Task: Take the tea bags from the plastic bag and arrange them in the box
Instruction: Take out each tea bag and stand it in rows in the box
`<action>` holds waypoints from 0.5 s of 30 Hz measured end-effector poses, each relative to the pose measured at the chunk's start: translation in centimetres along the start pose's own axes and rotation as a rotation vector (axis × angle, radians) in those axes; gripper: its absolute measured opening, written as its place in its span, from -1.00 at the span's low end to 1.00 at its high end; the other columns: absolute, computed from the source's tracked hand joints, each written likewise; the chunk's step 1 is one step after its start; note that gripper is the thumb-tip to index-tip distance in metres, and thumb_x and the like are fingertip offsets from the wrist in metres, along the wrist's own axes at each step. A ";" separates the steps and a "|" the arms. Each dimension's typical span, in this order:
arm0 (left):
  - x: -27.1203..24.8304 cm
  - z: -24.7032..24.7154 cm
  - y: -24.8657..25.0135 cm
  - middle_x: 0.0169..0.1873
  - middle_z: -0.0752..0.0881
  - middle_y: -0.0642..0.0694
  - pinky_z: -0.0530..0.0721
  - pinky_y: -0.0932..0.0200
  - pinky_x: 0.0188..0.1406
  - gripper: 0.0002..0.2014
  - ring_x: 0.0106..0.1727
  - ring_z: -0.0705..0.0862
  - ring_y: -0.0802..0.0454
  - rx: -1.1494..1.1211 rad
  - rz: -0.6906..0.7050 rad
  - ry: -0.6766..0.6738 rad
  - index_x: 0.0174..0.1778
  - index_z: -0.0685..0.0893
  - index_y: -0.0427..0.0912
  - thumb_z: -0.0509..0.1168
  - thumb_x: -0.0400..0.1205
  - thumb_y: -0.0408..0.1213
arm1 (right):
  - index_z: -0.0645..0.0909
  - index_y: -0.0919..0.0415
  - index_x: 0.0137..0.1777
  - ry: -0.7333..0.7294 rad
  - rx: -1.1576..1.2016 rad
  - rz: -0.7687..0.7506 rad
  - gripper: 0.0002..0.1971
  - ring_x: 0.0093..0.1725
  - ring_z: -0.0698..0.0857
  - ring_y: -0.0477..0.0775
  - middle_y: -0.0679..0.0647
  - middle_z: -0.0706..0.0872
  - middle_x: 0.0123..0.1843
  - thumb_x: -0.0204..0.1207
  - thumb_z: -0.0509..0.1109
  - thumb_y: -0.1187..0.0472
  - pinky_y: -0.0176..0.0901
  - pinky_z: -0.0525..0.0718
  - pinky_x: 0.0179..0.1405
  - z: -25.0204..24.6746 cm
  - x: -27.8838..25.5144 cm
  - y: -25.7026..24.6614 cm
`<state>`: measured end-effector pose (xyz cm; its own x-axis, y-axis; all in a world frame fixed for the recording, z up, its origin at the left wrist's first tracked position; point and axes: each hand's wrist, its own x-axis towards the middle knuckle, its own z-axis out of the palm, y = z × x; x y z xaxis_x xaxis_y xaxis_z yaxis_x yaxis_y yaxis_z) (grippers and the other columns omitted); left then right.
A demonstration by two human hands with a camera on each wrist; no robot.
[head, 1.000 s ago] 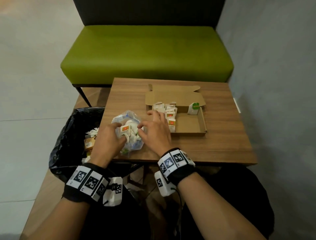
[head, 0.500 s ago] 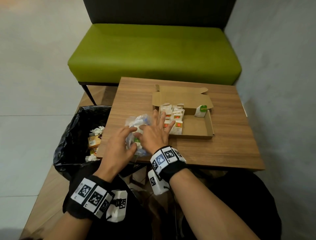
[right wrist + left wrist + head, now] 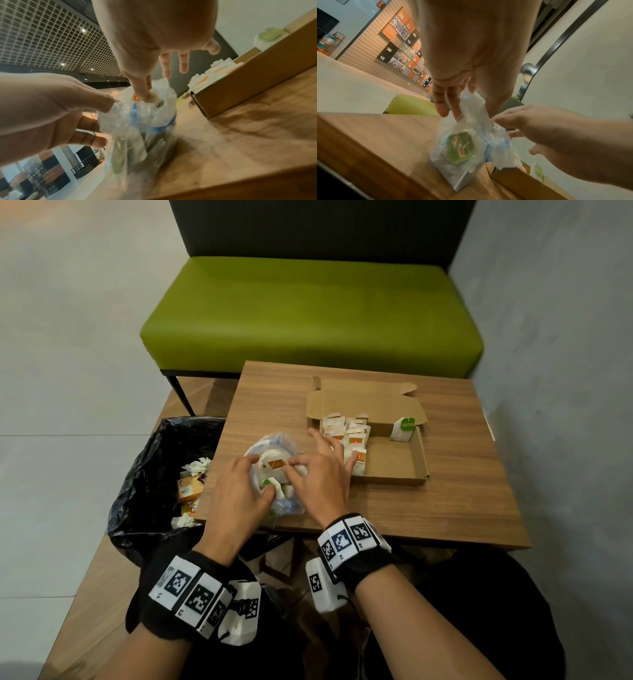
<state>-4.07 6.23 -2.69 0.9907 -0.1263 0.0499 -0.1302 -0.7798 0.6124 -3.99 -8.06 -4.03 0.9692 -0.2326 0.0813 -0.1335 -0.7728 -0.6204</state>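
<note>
A clear plastic bag (image 3: pixel 274 474) of tea bags stands on the wooden table (image 3: pixel 428 508), left of the open cardboard box (image 3: pixel 390 463). My left hand (image 3: pixel 262 475) pinches the bag's rim (image 3: pixel 109 108) and holds the mouth open. My right hand (image 3: pixel 294 469) has thumb and index inside the mouth, pinching a white tea bag (image 3: pixel 154 98) beside an orange-tagged one (image 3: pixel 275 463); its other fingers are spread straight. Several orange-tagged tea bags (image 3: pixel 346 433) stand in rows in the box's left part. One green-tagged tea bag (image 3: pixel 404 428) leans at its back right. A green packet (image 3: pixel 460 147) shows through the plastic.
A bin lined with a black bag (image 3: pixel 154 474), holding scraps, stands against the table's left edge. A green bench (image 3: pixel 308 313) is behind the table and a grey wall (image 3: pixel 555 371) on the right. The box's lid flap (image 3: pixel 363 405) lies open at the back.
Both hands stay at the bag. The right hand, which covered the bag half a second ago, now has thumb and index in its mouth, and the orange-tagged tea bag shows again.
</note>
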 end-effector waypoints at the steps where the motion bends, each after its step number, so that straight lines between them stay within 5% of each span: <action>1: 0.1 0.0 0.2 0.36 0.57 -0.17 0.48 0.07 0.35 -0.43 0.37 0.55 -0.09 0.008 -0.023 -0.001 0.48 0.50 -0.23 0.48 0.55 -0.23 | 0.83 -0.07 0.01 0.028 0.035 -0.022 -0.85 0.65 0.26 0.12 -0.06 0.45 0.63 0.52 0.50 -0.04 0.58 -0.07 0.61 -0.1 -0.2 0.3; 6: 0.8 -0.2 0.9 0.43 0.52 -0.17 0.49 0.05 0.35 -0.37 0.42 0.52 -0.11 0.041 -0.029 -0.060 0.56 0.43 -0.12 0.45 0.59 -0.07 | 0.83 0.06 0.03 0.112 0.359 -0.025 -0.85 0.27 0.63 -0.11 -0.10 0.77 0.22 0.52 0.53 0.07 0.32 0.47 0.44 -1.3 -0.5 1.8; 8: 1.0 -0.2 1.0 0.56 0.39 -0.18 0.46 0.01 0.43 -0.39 0.51 0.45 -0.13 0.092 -0.024 -0.081 0.57 0.43 -0.04 0.41 0.61 -0.01 | 0.83 0.15 0.04 0.125 0.490 0.027 -0.84 0.01 0.73 -0.23 -0.11 0.82 0.00 0.51 0.56 0.13 -0.01 0.70 0.21 -2.6 -0.4 2.1; 10: 1.1 0.0 0.9 0.68 0.20 -0.20 0.38 -0.05 0.53 -0.42 0.62 0.34 -0.15 0.147 -0.037 -0.085 0.57 0.45 0.02 0.38 0.62 0.03 | 0.81 0.21 0.06 0.119 0.595 0.091 -0.83 -0.13 0.75 -0.27 -0.11 0.82 -0.09 0.51 0.56 0.19 -0.32 0.73 -0.05 -3.9 -0.3 2.6; 15: 0.9 0.4 1.5 0.65 0.28 -0.16 0.33 -0.20 0.57 -0.56 0.64 0.25 -0.14 0.142 0.105 0.094 0.38 0.59 0.00 0.42 0.58 -0.03 | 0.81 0.29 0.01 0.144 0.771 0.135 -0.88 -0.12 0.83 -0.04 0.07 0.86 -0.13 0.51 0.56 0.28 -0.27 0.78 -0.14 -5.6 0.0 4.5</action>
<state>-3.38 4.72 -2.02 0.9697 -0.1587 0.1856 -0.2306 -0.8448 0.4829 -5.74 -14.84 -2.45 0.9113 -0.4103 0.0342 -0.0160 -0.1183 -0.9928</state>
